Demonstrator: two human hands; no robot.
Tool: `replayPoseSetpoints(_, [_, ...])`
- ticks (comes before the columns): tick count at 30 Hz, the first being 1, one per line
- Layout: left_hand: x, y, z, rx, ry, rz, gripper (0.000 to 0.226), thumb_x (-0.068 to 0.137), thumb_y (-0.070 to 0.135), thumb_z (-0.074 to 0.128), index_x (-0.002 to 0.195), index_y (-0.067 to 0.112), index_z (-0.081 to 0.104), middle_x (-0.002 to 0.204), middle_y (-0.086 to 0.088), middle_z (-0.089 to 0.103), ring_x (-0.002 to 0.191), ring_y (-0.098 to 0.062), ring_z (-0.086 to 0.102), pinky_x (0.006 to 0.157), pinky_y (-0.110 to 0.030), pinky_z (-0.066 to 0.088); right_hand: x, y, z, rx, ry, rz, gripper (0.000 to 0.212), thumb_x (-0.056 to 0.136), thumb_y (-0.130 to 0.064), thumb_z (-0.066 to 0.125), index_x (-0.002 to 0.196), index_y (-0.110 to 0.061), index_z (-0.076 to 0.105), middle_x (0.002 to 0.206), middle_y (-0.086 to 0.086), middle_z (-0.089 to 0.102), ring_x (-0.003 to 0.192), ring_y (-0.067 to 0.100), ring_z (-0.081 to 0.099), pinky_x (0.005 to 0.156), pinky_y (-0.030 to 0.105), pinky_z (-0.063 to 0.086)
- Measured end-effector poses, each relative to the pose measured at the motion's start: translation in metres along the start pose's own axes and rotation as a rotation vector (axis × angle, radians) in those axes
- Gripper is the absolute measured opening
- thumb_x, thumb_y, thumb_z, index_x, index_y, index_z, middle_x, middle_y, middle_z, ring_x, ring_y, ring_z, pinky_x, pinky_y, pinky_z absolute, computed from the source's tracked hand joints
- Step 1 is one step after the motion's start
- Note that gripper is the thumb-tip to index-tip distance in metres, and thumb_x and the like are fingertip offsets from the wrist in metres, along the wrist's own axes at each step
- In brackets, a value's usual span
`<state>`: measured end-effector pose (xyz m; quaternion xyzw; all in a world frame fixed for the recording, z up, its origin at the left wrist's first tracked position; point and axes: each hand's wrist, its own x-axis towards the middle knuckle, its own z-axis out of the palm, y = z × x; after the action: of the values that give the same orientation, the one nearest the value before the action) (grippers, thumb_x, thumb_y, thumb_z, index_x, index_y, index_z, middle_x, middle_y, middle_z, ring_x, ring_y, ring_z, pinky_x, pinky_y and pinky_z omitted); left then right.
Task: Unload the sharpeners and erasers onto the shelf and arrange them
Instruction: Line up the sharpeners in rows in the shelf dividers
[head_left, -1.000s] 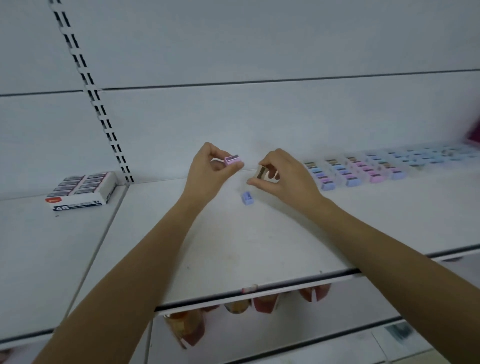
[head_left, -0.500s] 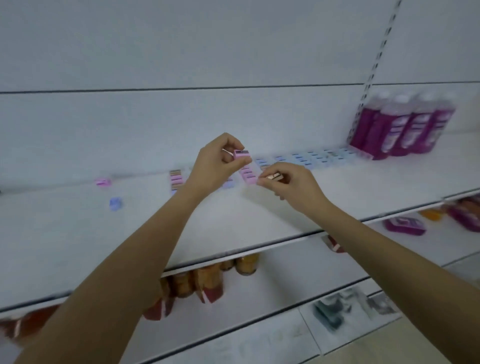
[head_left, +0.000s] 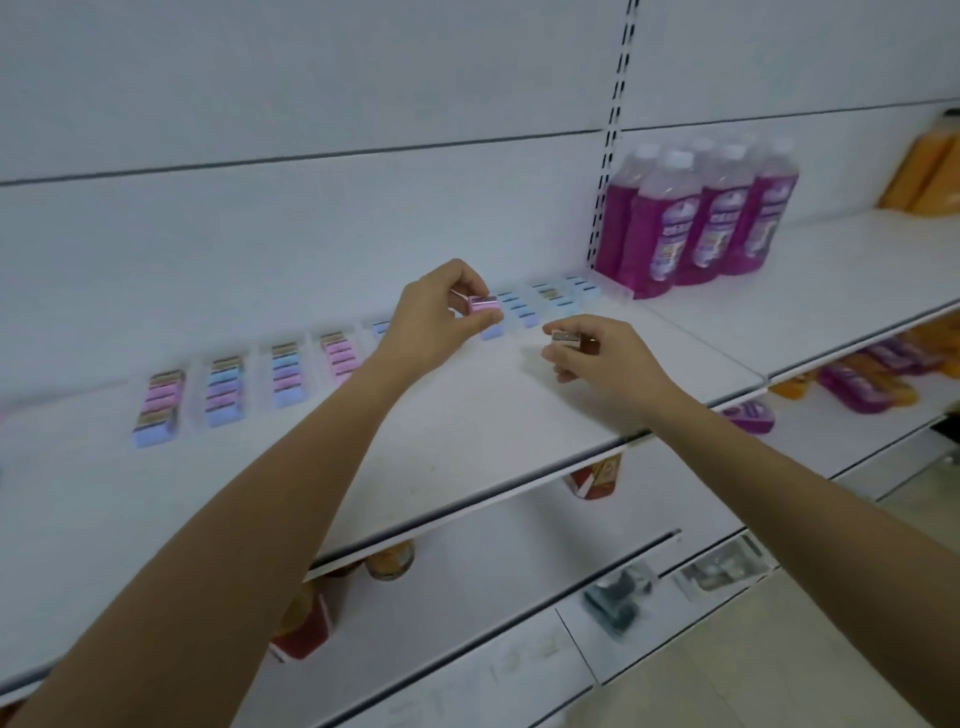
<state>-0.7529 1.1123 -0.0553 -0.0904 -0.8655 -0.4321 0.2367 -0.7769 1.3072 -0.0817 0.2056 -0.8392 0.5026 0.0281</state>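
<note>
Both hands are loaded rn. The left hand (head_left: 436, 317) pinches a small pink plastic sharpener (head_left: 483, 303) btwn thumb and fingertips, the rest of the fingers curled in. The right hand (head_left: 608, 364) pinches a small sharpener with a shiny metal face (head_left: 566, 338) the same way. Neither one touches the white metal shelf (head_left: 467, 431), both are held just above it.

What matters imo is where the columns of pastel pink, purple and blue sharpeners (head_left: 224, 389) are. They run front to back, side by side along the rear of the shelf, towards the purple liquid bottles (head_left: 696, 218) on the right.

The left hand is basically on top of that line. Its pink sharpener hangs over the front end of one column, long side going left-right like the ones already laid down, so it prob just needs a short drop.

The right hand is nearer the front edge and apart from the columns, so its piece has to travel back and a bit left first. Can't tell which slot is free bc the left hand covers that part. I'd guess left places first, right follows.
</note>
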Motion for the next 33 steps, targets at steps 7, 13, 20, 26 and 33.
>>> replayPoseSetpoints(7, [0.059,-0.017,0.036,0.030,-0.036,0.022,0.019,0.075,0.014,0.074,0.082,0.017,0.056,0.077,0.016,0.057,0.065,0.012,0.052,0.062,-0.002,0.036,0.049,0.028,-0.043,-0.385,0.103,-0.195,0.029,0.082,-0.019,0.067,0.109,-0.008,0.067,0.094,0.004,0.049,0.080,0.013,0.046,0.068,0.012,0.032])
replayPoseSetpoints(13, [0.087,-0.021,0.064,0.064,-0.025,-0.010,0.015,0.078,0.011,0.071,0.090,0.009,0.062,0.086,0.000,0.063,0.067,0.004,0.053,0.066,-0.004,0.041,0.091,0.049,-0.072,-0.403,0.119,-0.314,0.035,0.082,-0.022,0.068,0.113,-0.008,0.064,0.087,-0.001,0.057,0.066,0.001,0.046,0.064,0.002,0.033])
replayPoseSetpoints(20, [0.106,-0.020,0.090,0.115,0.169,-0.131,0.015,0.082,0.013,0.068,0.095,0.006,0.063,0.094,-0.003,0.066,0.071,0.003,0.053,0.068,-0.002,0.040,0.150,0.064,-0.078,-0.297,0.012,-0.510,0.023,0.086,-0.008,0.061,0.109,-0.004,0.063,0.100,0.006,0.062,0.080,0.003,0.055,0.078,0.007,0.041])
replayPoseSetpoints(26, [0.098,-0.013,0.110,0.358,0.254,-0.109,0.017,0.085,0.012,0.063,0.099,0.002,0.062,0.099,-0.010,0.064,0.082,-0.010,0.049,0.072,-0.012,0.035,0.158,0.099,-0.085,-0.412,-0.071,-0.767,0.023,0.088,-0.003,0.054,0.110,-0.002,0.063,0.102,0.014,0.061,0.090,0.021,0.058,0.079,0.024,0.046])
replayPoseSetpoints(33, [0.080,-0.016,0.117,0.567,0.184,-0.106,0.017,0.088,0.020,0.060,0.101,0.009,0.061,0.098,-0.004,0.061,0.087,-0.010,0.047,0.076,-0.018,0.034,0.148,0.110,-0.092,-0.473,-0.146,-0.621,0.017,0.088,-0.007,0.054,0.102,-0.004,0.061,0.101,0.012,0.064,0.091,0.029,0.059,0.076,0.040,0.048])
